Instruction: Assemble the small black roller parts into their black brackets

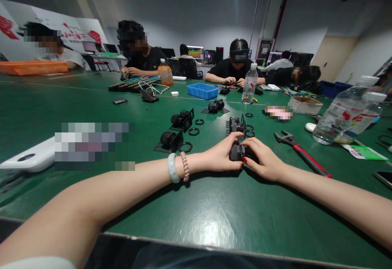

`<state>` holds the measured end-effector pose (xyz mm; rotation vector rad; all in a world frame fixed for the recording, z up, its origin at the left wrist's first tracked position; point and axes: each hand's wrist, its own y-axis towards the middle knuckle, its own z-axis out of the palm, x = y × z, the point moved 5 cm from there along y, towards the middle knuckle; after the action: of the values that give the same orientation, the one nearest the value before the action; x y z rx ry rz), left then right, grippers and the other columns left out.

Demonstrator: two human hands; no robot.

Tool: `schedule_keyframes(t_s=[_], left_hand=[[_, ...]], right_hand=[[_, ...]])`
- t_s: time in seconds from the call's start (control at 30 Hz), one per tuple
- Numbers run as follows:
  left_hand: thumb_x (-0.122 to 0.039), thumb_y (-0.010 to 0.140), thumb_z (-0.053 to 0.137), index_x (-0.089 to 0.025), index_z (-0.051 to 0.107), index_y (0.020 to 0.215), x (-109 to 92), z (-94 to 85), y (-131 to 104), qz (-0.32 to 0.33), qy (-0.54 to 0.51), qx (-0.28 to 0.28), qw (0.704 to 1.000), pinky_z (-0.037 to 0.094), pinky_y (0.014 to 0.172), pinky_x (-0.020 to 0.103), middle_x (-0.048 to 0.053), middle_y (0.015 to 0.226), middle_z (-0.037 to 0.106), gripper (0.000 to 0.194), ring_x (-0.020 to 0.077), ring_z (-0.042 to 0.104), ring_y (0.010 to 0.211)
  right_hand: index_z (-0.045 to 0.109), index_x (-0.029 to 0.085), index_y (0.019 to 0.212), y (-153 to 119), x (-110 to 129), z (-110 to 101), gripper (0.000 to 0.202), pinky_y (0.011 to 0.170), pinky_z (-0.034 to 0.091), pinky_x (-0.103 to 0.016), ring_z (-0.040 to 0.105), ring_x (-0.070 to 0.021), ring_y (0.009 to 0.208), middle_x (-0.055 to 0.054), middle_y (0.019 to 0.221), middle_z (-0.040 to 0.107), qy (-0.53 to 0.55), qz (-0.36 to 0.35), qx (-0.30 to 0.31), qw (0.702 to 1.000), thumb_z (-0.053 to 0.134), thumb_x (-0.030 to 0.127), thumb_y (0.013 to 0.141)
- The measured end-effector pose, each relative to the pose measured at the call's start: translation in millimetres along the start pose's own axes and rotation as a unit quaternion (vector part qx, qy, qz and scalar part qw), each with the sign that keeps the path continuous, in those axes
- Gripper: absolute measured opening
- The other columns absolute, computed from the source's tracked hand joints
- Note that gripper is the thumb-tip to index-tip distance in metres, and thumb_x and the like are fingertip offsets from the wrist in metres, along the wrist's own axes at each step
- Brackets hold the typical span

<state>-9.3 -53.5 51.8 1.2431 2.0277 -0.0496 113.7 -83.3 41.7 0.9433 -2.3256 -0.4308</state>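
Nearer to us than the blue tray (202,91) and to its right, we hold a small black part (237,153) low over the green worktop (196,203). The grip of our left hand (221,153) pinches it from the left, forefinger arched over the top and thumb along the near side. Our right hand (263,162) closes in from the opposite side, its grip bent round with forefinger and red-nailed thumb against the part. Our left arm is bent at the elbow and comes up from the lower left, a pale bangle (173,167) and a ribbed bracelet (185,166) at the wrist; our right forearm slants in from the lower right.

Writing is scarce for us: the clear bottle (250,84) right of the tray carries a red-and-white label too small to read, as do two larger bottles farther right. We cannot make out the red characters on the banner (73,30) beyond the tray to the left, nor the print on the green-and-white packet (364,152) well to its right. On our side of the tray sit more black assemblies (181,119) and black rings (194,131), and rightward the red-and-black wrench (306,155).
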Motion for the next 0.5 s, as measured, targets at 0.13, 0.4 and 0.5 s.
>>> schedule_keyframes(t_s=[0.13, 0.4, 0.5], left_hand=[[-0.025, 0.063, 0.061, -0.016, 0.025, 0.123, -0.1, 0.0, 0.1, -0.001, -0.001, 0.0, 1.0, 0.041, 0.086, 0.036, 0.009, 0.11, 0.043, 0.071, 0.0221, 0.047, 0.099], [-0.024, 0.062, 0.061, -0.017, 0.026, 0.124, 0.2, -0.3, 0.0, -0.007, -0.008, -0.004, 1.0, 0.042, 0.084, 0.036, 0.008, 0.107, 0.045, 0.072, 0.0211, 0.049, 0.094], [-0.024, 0.061, 0.062, -0.017, 0.026, 0.123, 0.1, -0.6, 0.0, -0.009, -0.009, -0.005, 1.0, 0.041, 0.084, 0.037, 0.008, 0.108, 0.044, 0.072, 0.0216, 0.048, 0.095]], right_hand=[[0.043, 0.017, 0.107, 0.0, -0.4, 0.1, 0.032, 0.084, 0.042, -0.037, 0.048, -0.0216, 0.096, -0.01, 0.104, 0.049, 0.004, 0.001, 0.002, 1.0, 0.051, 0.021, 0.076], [0.044, 0.017, 0.106, -0.6, 0.0, -0.8, 0.031, 0.084, 0.043, -0.038, 0.048, -0.0221, 0.096, -0.011, 0.104, 0.049, 0.004, 0.0, -0.002, 1.0, 0.051, 0.02, 0.076], [0.044, 0.018, 0.106, -0.1, 0.9, -1.6, 0.031, 0.082, 0.043, -0.038, 0.049, -0.0227, 0.095, -0.01, 0.103, 0.049, 0.003, -0.005, -0.009, 1.0, 0.051, 0.02, 0.076]])
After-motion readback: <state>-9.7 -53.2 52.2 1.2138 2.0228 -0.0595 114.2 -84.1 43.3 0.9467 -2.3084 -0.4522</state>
